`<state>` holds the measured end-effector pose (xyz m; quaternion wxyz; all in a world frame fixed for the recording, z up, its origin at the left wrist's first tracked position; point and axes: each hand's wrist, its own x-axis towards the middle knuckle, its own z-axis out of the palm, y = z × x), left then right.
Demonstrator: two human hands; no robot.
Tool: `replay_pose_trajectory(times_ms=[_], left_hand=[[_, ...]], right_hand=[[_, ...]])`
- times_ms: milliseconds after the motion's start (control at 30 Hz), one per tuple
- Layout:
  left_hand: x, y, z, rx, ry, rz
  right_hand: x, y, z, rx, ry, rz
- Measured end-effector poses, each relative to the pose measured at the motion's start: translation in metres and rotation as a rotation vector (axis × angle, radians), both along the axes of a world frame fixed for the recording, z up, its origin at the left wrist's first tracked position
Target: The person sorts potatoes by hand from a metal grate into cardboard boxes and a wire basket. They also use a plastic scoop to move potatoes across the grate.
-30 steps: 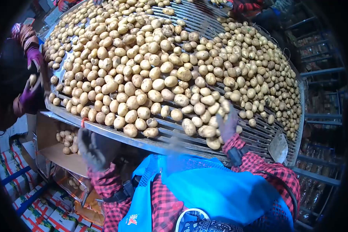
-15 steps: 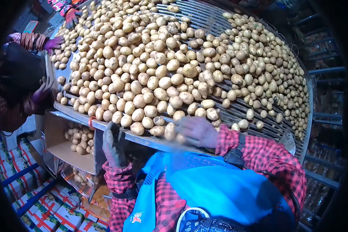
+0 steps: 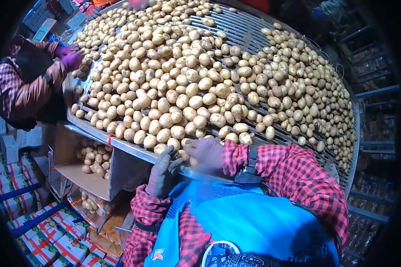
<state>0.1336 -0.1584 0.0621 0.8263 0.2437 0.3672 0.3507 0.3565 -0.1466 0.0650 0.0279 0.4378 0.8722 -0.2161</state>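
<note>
Many pale brown potatoes (image 3: pixel 176 118) cover a slatted metal sorting table (image 3: pixel 133 153). My right hand (image 3: pixel 208 154), in a dusty purplish glove, lies at the near edge with its fingers curled against a potato (image 3: pixel 183 155). Part of that hand's underside is blurred. My left hand (image 3: pixel 161 171), gloved and dark at the fingertips, is raised at the rim just left of my right hand. Its fingers point up, with the thumb apart, and no potato shows in it. Both of my sleeves are red-and-black checked.
Below the rim at left stands an open cardboard box (image 3: pixel 82 175) holding potatoes. A clear bag of potatoes (image 3: pixel 89 204) hangs under it. Stacked printed cartons (image 3: pixel 53 240) fill the lower left. A co-worker (image 3: pixel 31 84) in purple gloves handles potatoes at the left side.
My left hand has moved right and up to the rim, near my right hand. My right hand has shifted slightly left. The co-worker at left has leaned back, hands now over the potatoes.
</note>
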Motion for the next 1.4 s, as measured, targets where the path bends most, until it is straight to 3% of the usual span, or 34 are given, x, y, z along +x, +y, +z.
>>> replay_pose_trajectory(times_ms=[33,67,133,167,233,267,333,400,433,600,667,733,833,867,900,933,1000,1100,1133,1167,1233,1267,1300,1400], left_hand=[[0.006,-0.004,-0.006,-0.034,-0.100,-0.014],[0.010,-0.010,-0.010,-0.074,-0.200,-0.025],[0.019,-0.008,-0.006,0.011,-0.340,-0.065],[0.024,-0.010,-0.011,0.105,-0.375,-0.066],[0.023,-0.007,-0.009,0.214,-0.373,-0.079],[0.019,-0.005,-0.007,0.063,-0.438,-0.079],[0.007,-0.001,-0.019,-0.443,-0.743,-0.026],[0.009,-0.003,-0.006,-0.491,-0.718,0.052],[0.010,-0.006,-0.004,-0.429,-0.675,0.151],[0.003,0.002,-0.018,-0.498,-0.737,0.140],[0.004,0.002,-0.022,-0.543,-0.762,0.150],[0.007,0.003,-0.024,-0.550,-0.788,0.127],[0.007,0.009,-0.015,-0.553,-0.728,0.142],[0.008,0.008,-0.009,-0.524,-0.698,0.172],[0.010,0.005,-0.010,-0.441,-0.608,0.211],[0.009,0.001,-0.028,-0.356,-0.746,0.209],[0.015,0.011,-0.015,-0.458,-0.623,0.156],[0.017,0.012,-0.012,-0.423,-0.644,0.257],[0.010,0.008,-0.035,-0.344,-0.946,0.203],[0.016,0.005,-0.026,0.167,-0.284,0.222],[0.004,0.004,-0.024,0.156,-0.160,0.320],[-0.001,0.004,-0.023,0.148,-0.094,0.366],[-0.006,0.005,-0.024,-0.110,-0.499,0.504],[-0.015,0.005,-0.017,-0.300,-0.760,0.626]], right_hand=[[0.004,0.001,0.018,-0.175,0.080,-0.088],[0.007,0.003,0.033,-0.186,0.069,-0.087],[0.014,0.002,0.048,-0.251,0.592,-0.225],[0.024,-0.001,0.049,-0.275,0.698,-0.310],[0.052,-0.002,0.079,-0.231,0.700,-0.429],[0.070,-0.008,0.077,-0.184,0.687,-0.479],[0.116,-0.031,0.075,-0.386,0.375,-0.648],[0.145,-0.060,0.068,-0.583,-0.010,-0.604],[0.149,-0.086,0.054,-0.509,-0.022,-0.538],[0.102,-0.146,0.017,-0.357,-0.283,-0.379],[0.096,-0.142,0.008,-0.215,-0.144,-0.320],[0.097,-0.126,0.006,-0.236,-0.108,-0.301],[0.114,-0.103,0.016,-0.494,0.279,-0.379],[0.108,-0.076,0.042,-0.836,0.309,-0.482],[0.101,-0.071,0.039,-0.783,0.534,-0.556],[0.094,-0.067,0.038,-0.722,0.756,-0.631],[0.063,-0.045,0.044,-1.017,1.244,-0.831],[0.008,-0.010,0.050,-0.804,1.046,-0.722],[-0.008,-0.008,0.046,-0.737,1.001,-0.658],[-0.018,-0.007,0.045,-0.592,0.921,-0.569],[-0.029,-0.003,0.036,-0.330,0.740,-0.381],[-0.031,-0.002,0.036,-0.339,0.750,-0.355],[-0.032,-0.001,0.037,-0.460,0.873,-0.412],[-0.026,-0.003,0.041,-0.804,1.074,-0.640]])
